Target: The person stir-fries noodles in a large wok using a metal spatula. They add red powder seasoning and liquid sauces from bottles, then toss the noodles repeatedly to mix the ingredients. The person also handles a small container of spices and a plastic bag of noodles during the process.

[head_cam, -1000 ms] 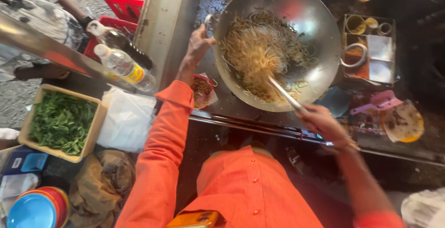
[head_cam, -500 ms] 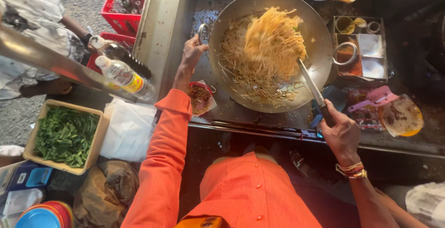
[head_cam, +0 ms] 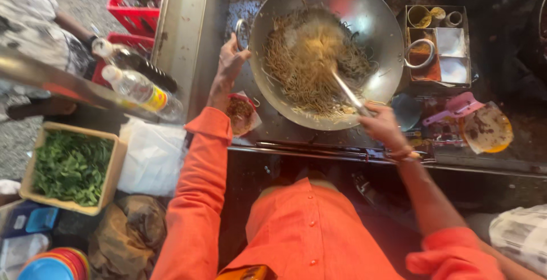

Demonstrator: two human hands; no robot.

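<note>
A large steel wok (head_cam: 364, 12) sits at the far middle of the cooking counter, with a heap of brown noodles (head_cam: 310, 60) spread across its bowl. The left hand (head_cam: 231, 63) is closed around the small ring handle (head_cam: 241, 32) on the wok's left rim, fingers wrapped over it. The right hand (head_cam: 380, 126), at the wok's near right edge, is clenched on the handle of a metal spatula (head_cam: 345, 91) whose blade slants up and left into the noodles; the blade end is blurred among the strands. Both arms wear orange sleeves (head_cam: 196, 183). Just near the left wrist lies a small packet of reddish-brown stuff (head_cam: 240, 112). To the right of the wok stands a metal tray of spice compartments (head_cam: 439, 43), and nearer right a pink scoop (head_cam: 453, 108) beside a yellow-rimmed plate (head_cam: 487, 129). Far left are a clear plastic bottle (head_cam: 139, 91), a red crate (head_cam: 137, 1), and a box of green leaves (head_cam: 71, 166) nearer left
</note>
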